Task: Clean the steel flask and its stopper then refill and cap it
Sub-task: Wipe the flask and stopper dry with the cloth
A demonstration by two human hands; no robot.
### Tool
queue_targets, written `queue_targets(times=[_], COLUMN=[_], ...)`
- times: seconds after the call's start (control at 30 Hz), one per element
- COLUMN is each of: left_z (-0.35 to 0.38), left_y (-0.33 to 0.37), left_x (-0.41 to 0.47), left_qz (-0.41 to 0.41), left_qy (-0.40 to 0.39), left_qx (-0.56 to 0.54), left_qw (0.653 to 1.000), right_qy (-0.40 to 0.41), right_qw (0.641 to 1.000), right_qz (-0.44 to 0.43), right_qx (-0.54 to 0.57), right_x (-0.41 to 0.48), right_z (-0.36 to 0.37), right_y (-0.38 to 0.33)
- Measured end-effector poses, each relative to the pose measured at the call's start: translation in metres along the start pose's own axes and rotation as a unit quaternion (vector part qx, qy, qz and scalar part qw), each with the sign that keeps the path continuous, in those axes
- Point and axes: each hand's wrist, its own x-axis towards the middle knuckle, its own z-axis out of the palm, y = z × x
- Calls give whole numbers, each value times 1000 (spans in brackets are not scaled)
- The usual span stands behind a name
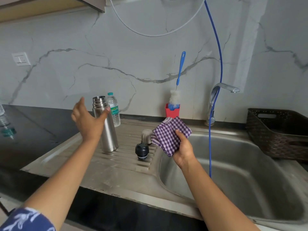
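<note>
Your left hand (88,120) is spread wide and holds nothing. It hangs just left of the steel flask (107,130), with the thumb tip at the flask's shoulder (contact or a hair's gap, I cannot tell). The flask stands upright and uncapped on the ribbed drainboard (116,165) of the sink (233,172), its threaded mouth open to the air.

Your right hand (183,149) grips a purple checked cloth (170,135), fingers curled round its lower edge, held over the seam where the drainboard meets the basin.

The black stopper (142,150) sits on the drainboard, apart from the flask and just left of the cloth. A grey cap (146,135) stands right behind the stopper, with the cloth's edge against it.

A plastic water bottle (114,112) with a green label stands close behind the flask. Further right along the wall, a red holder (172,111) carries a bottle brush (180,69) with a blue handle. The tap (221,90) rises behind the basin, and a blue hose (210,147) hangs down past it into the sink. A dark woven basket (280,135) sits on the black table (33,130) to the right of the basin.
</note>
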Motion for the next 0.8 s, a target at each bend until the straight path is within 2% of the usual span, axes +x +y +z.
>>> queue_targets(times=[0.03,0.07,0.1,0.13,0.2,0.23,0.3,0.33,0.43,0.57,0.7,0.8], left_z=[-1,1,10,20,51,67,97,109,132,142,141,130], left_y=[12,26,34,44,54,57,59,59,61,58,55,63], left_x=[-12,-23,-31,-37,-39,-39,-40,-42,-49,-52,-46,-43], left_qz=[106,192,248,261,195,152,91,69,24,20,25,58], left_qy=[34,26,-29,-117,-316,-399,-508,-534,-552,-547,-522,-476], left_qx=[-8,-16,-19,-8,65,123,207,223,240,291,284,228], left_qw=[994,981,968,958,926,896,831,813,798,785,804,848], right_qy=[6,10,14,19,27,31,38,41,46,52,57,69], right_qw=[1000,1000,1000,1000,1000,999,999,999,999,999,998,997], right_qz=[-4,-5,-7,-10,-16,-18,-18,-16,-9,-8,-14,-38], right_qx=[1,1,1,2,1,0,-4,-6,-13,-14,-10,-5], right_x=[1,2,2,3,3,3,5,6,9,14,13,11], right_z=[-2,-5,-7,-8,-11,-12,-14,-15,-17,-18,-19,-20], right_y=[-1,-2,-3,-3,-4,-4,-4,-3,0,2,-4,-19])
